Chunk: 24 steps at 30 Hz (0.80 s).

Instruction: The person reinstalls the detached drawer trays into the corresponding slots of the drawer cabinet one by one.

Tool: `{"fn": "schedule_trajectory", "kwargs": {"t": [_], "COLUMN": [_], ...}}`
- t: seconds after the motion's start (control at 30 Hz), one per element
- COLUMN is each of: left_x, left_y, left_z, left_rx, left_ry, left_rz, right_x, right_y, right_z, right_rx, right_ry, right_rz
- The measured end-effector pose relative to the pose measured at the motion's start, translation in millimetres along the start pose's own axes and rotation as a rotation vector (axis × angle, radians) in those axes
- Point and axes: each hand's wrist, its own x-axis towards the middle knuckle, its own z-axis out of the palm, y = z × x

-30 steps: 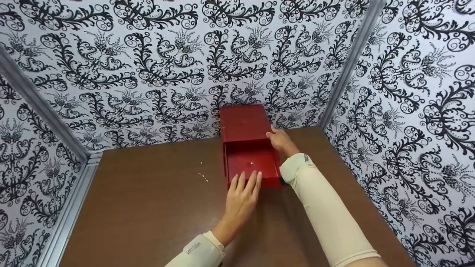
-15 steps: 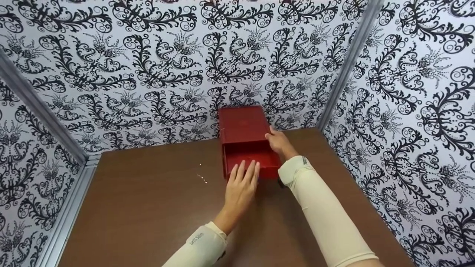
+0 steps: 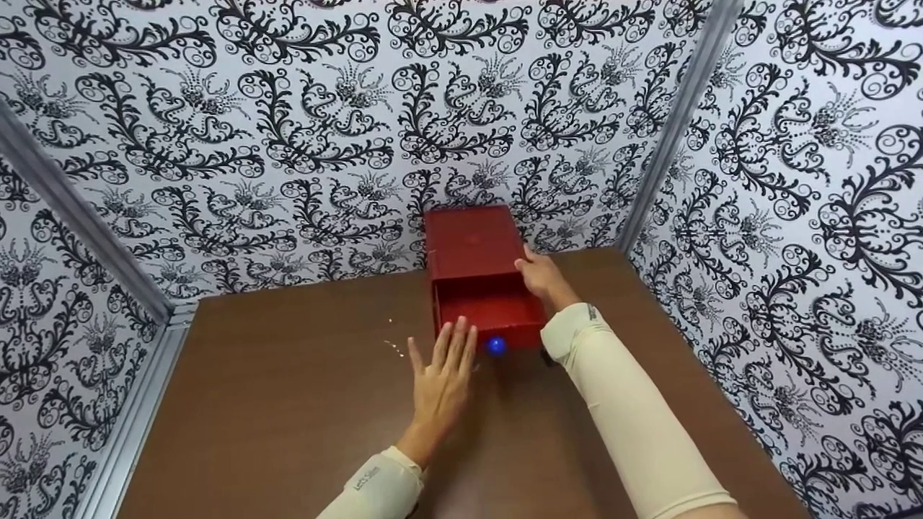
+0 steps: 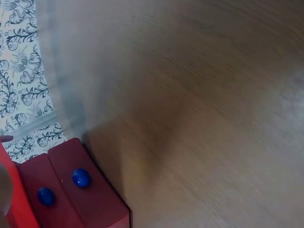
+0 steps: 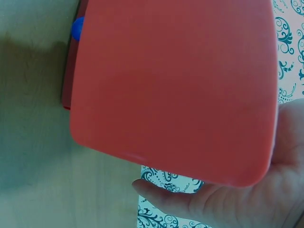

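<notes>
A red drawer cabinet (image 3: 472, 241) stands against the back wall, its top drawer (image 3: 533, 334) pulled partly out. A blue knob (image 3: 495, 346) shows on the drawer's front. My left hand (image 3: 441, 382) is at the front left of the drawer with fingers spread and straight; whether it touches the drawer is unclear. My right hand (image 3: 544, 277) grips the cabinet's right side near its front edge. Two lower drawer fronts (image 4: 102, 204) with blue knobs appear in the left wrist view. A red panel (image 5: 175, 90) fills much of the right wrist view, with part of my right hand beside it.
The brown tabletop (image 3: 288, 404) extends left and in front of the cabinet. Small pale specks (image 3: 395, 347) lie left of it. Patterned wall panels (image 3: 288, 144) with grey metal posts (image 3: 678, 133) enclose the back and sides.
The drawer slid inward between the first two frames, pushed by my left hand. Since then that hand has shifted left and spread, uncovering the blue knob. My right hand has stayed on the cabinet.
</notes>
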Motion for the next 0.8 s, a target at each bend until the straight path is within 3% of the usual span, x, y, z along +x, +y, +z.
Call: {"fn": "schedule_trajectory", "kwargs": {"t": [0.4,0.63,0.8], "left_x": [17.0,24.3,28.4], "left_y": [-4.9,-9.0,-13.5], "left_z": [-3.0,3.3,9.6], "left_rx": [0.012,-0.005,-0.002], "left_ry": [-0.152,-0.096,-0.118], "left_rz": [-0.02,-0.029,-0.058], "right_x": [-3,-3,-4], "right_y": [-1,-3,-4], "right_z": [-1.4,-3.3,-3.0], "right_rx": [-0.002,0.0,0.034], "right_ry": [-0.004,0.011,-0.003], "right_rz": [0.005,0.007,0.029]}}
